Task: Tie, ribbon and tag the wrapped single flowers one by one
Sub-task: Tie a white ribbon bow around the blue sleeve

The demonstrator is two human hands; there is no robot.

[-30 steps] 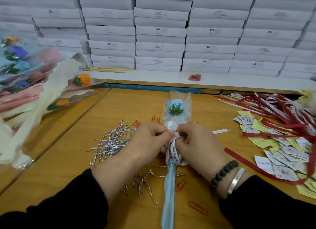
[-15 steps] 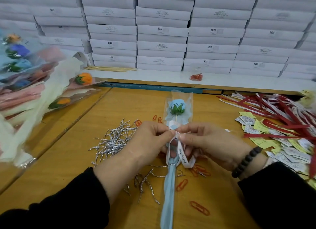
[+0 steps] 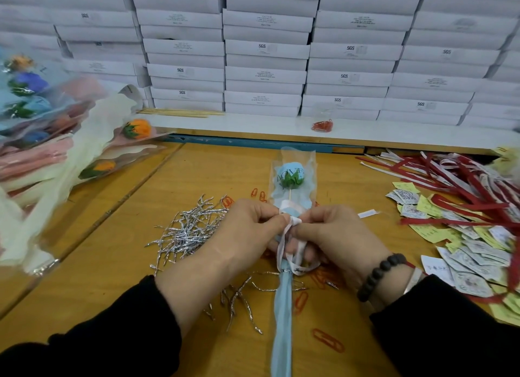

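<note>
Stacks of white cardboard boxes (image 3: 267,50) are lining the yellow wooden table (image 3: 112,264) at twelve o'clock. Blue single flower in clear wrap (image 3: 289,177) is lying centrally. Left hand (image 3: 239,236) and right hand (image 3: 334,236) are both pinching the white printed ribbon (image 3: 295,253) at its stem.

A small packing workshop: identical white cartons (image 3: 264,75) stacked wall-high behind a wooden worktable (image 3: 112,250) heaped with silver twist ties (image 3: 188,230), red ribbons (image 3: 455,185), paper tags (image 3: 472,253) and wrapped flowers (image 3: 56,140).
</note>
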